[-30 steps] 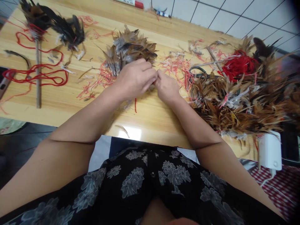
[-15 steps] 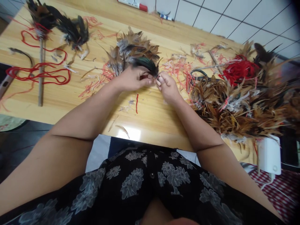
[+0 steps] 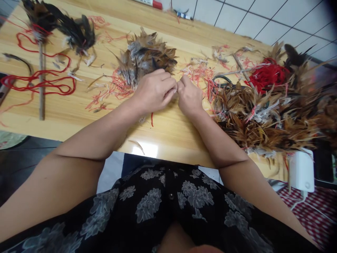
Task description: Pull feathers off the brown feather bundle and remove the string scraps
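Observation:
My left hand [image 3: 156, 90] is closed, its back turned up and its fingers curled in above the middle of the wooden table [image 3: 171, 140]. Facing it, fingertip to fingertip, my right hand [image 3: 190, 95] is closed as well. Whatever the two hands pinch is hidden behind the knuckles. Just beyond my left hand lies a pile of brown and grey feathers [image 3: 147, 52]. A short piece of red yarn [image 3: 152, 119] lies on the table below my left hand.
At the left are a stick [image 3: 41, 84] topped with dark feathers, loops of red yarn [image 3: 67, 92] and a black feather bunch [image 3: 83, 35]. A large heap of brown feathers [image 3: 244, 130] with a red yarn bundle [image 3: 268, 75] fills the right. A white device [image 3: 301, 170] sits at the table edge.
The dark green-black feathers seen between my hands are now out of sight. My left hand has rolled over and closed, its back showing. My right hand has turned its knuckles upward.

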Demonstrator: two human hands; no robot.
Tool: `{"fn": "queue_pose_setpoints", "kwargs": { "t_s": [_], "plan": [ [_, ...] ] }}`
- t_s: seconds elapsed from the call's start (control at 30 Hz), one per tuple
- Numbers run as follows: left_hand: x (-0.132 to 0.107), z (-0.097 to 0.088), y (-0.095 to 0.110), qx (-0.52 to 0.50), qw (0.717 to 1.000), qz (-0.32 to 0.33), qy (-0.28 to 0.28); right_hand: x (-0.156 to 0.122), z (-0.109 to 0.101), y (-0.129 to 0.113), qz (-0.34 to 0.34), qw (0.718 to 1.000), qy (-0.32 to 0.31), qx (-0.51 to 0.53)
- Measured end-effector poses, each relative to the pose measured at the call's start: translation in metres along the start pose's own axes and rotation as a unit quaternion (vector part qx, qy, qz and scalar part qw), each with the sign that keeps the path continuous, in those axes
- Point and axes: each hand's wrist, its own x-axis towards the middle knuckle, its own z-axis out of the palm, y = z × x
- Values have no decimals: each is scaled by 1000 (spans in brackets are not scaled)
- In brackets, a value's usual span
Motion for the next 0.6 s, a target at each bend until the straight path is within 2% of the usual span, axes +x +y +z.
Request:
{"fn": "queue_pose_setpoints", "kwargs": {
  "t_s": [0.07, 0.17, 0.33, 0.43, 0.5, 0.6],
  "plan": [
    [2, -7, -6, -25, 999, -21, 12, 1, 7, 5, -24, 1000, 8, 16],
    [5, -16, -18, -124, 989, -82, 7, 7, 29, 17, -60, 994, 26, 89],
    [6, -11, -38, -292, 938, -183, -19, 22, 58, 33, -113, 951, 59, 280],
    [6, 0, -49, -337, 916, -219, -3, 26, 60, 35, -99, 927, 76, 352],
    [6, 5, -55, -339, 911, -233, 26, 25, 58, 34, -85, 918, 66, 382],
    [5, 5, -57, -339, 914, -210, 70, 23, 58, 31, -77, 906, 47, 414]
  ]
}}
